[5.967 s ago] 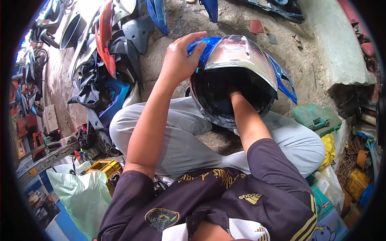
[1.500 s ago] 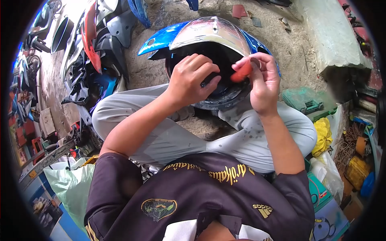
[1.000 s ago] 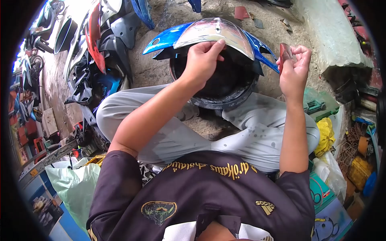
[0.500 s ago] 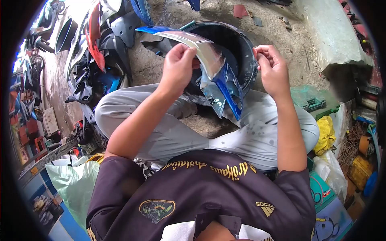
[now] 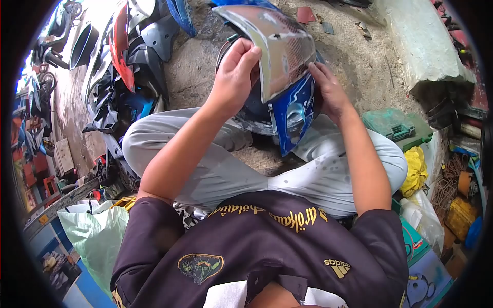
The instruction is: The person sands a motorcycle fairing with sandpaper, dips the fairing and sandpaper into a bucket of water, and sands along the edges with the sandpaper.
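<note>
A blue motorcycle fairing panel (image 5: 292,115) with a broad bare, dull beige patch and a mesh-like area is held up in front of me, over a dark round basin (image 5: 251,115). My left hand (image 5: 237,77) pinches its left edge, with the thumb on the front face. At the opposite edge, my right hand (image 5: 330,91) grips the panel, its fingertips on the rim and the rest of the fingers partly behind it. Whether a small red piece is still in my right hand cannot be made out. The panel hides most of the basin.
Motorcycle body parts, including a red panel (image 5: 119,49), are heaped at the left. Reddish sheet scraps (image 5: 306,15) lie on the concrete floor ahead. A green case (image 5: 393,126), a yellow bag (image 5: 414,172) and a concrete block (image 5: 423,41) are on the right.
The panel has been raised and turned, so its beige patch faces me more. My right hand has moved left and down from beside the basin onto the panel's edge; its small red piece no longer shows.
</note>
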A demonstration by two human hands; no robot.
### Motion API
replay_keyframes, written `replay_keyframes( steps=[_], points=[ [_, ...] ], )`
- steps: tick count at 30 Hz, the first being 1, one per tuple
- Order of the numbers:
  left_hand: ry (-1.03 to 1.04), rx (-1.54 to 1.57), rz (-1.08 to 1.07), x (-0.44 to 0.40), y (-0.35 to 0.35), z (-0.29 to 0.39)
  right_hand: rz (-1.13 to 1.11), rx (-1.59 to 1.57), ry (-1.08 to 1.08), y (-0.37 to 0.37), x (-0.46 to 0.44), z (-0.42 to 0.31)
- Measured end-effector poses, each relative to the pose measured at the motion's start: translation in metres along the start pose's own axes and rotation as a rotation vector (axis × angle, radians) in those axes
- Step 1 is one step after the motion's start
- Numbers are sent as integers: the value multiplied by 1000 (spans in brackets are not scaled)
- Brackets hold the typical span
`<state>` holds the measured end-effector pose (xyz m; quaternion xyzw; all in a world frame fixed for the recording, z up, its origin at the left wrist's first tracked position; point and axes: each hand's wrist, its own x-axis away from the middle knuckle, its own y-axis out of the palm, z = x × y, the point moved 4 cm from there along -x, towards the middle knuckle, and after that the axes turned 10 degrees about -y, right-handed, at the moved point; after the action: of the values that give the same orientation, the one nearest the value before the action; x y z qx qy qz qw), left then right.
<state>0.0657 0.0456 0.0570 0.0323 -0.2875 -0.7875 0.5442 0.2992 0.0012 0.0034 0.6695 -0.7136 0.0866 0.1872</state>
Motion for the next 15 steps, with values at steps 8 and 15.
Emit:
replay_keyframes(
  steps=[8, 15],
  points=[
    [-95, -391, 120, -18, -15, -34, 87, 108, -172, -13, -17, 20],
    [-184, -357, 54, -3, -15, -45, 125, 197, -44, -9, 3, 18]
  ],
)
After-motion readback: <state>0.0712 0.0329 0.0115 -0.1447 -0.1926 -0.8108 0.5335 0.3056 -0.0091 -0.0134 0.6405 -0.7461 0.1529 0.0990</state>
